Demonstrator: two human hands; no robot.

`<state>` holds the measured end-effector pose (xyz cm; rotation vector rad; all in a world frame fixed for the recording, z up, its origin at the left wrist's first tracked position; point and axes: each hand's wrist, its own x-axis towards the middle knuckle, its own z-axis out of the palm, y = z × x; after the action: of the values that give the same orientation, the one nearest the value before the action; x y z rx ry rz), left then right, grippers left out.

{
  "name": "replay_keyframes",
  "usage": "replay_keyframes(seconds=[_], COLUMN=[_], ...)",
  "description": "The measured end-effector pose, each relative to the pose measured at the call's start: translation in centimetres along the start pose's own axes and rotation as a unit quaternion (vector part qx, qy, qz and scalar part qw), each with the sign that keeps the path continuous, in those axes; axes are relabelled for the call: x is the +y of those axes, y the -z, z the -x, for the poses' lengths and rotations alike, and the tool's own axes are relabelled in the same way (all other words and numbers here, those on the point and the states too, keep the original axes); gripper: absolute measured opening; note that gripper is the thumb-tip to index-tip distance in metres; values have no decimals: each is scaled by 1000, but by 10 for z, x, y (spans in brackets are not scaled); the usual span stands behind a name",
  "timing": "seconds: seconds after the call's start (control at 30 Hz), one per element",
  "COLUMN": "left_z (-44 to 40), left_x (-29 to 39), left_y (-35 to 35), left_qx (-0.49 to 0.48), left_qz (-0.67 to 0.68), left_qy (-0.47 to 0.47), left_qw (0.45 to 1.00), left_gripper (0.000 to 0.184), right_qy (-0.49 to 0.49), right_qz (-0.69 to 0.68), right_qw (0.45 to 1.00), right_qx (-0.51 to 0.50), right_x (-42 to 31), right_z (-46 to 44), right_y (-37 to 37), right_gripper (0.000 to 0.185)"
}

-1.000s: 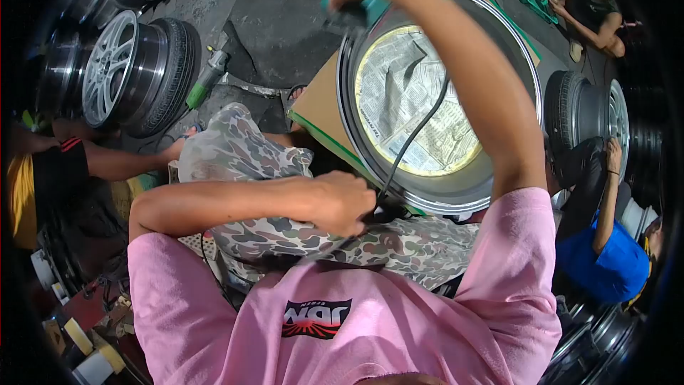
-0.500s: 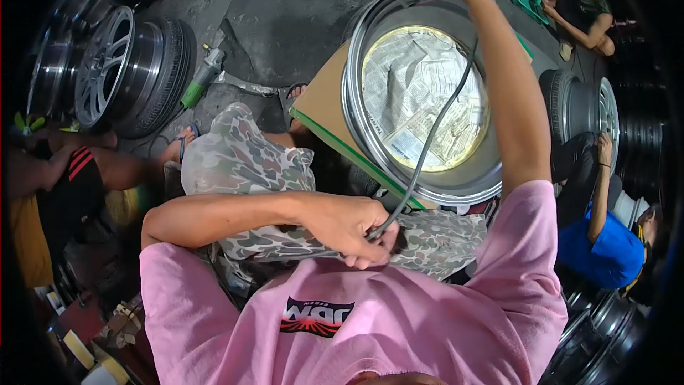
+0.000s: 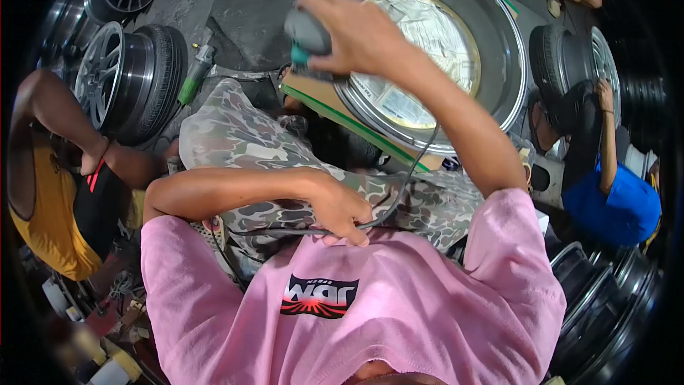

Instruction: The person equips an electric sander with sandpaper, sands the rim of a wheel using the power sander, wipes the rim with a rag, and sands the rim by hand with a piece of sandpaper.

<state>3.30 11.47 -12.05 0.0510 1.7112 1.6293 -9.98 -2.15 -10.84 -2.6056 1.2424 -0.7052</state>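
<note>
My right hand (image 3: 360,32) is wrapped round an orbital sander (image 3: 308,34) with a grey cap and a teal body. It is held over the near-left edge of a large wheel rim (image 3: 502,89); whether it touches the rim cannot be told. Newspaper (image 3: 427,43), edged with yellowish tape, covers the rim's middle. Beneath the rim is a cardboard-topped support (image 3: 313,93) with a green edge. Low over my lap, my left hand (image 3: 340,210) has its fingers closed on the grey power cord (image 3: 399,203), which runs up toward my right arm.
A green angle grinder (image 3: 196,75) lies on the floor at left, beside a spoked wheel with a tyre (image 3: 132,75). A person in yellow (image 3: 50,221) sits at far left. At right, a person in blue (image 3: 613,203) touches another wheel (image 3: 570,64). More rims (image 3: 598,306) lie lower right.
My right hand has brought the sander from the rim's far edge to its near-left side. The view has shifted, so the rim sits higher. My left hand keeps the cord.
</note>
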Motion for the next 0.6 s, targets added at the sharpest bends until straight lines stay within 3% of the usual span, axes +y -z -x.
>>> replay_keyframes(seconds=[0.17,0.33,0.4,0.5,0.6], left_z=[-9,-15,-16,-16,-19], left_x=[0,0,4,20,19], left_y=[-15,-24,-26,-30,-46], left_qx=[-58,-44,-1,-48,-61], left_qz=[-51,-114,-140,-150,-235], left_qy=[17,6,7,36,19], left_qw=[997,992,990,987,970], left_gripper=[47,46,46,47,46], right_qy=[-166,-331,-390,-451,-479], right_qz=[-63,-4,42,120,74], right_qw=[978,939,920,875,864], right_qx=[-108,-89,-7,130,138], right_x=[-54,-63,-65,-85,-114], right_z=[129,236,260,276,262], right_y=[56,110,108,96,78], right_gripper=[72,78,78,77,78])
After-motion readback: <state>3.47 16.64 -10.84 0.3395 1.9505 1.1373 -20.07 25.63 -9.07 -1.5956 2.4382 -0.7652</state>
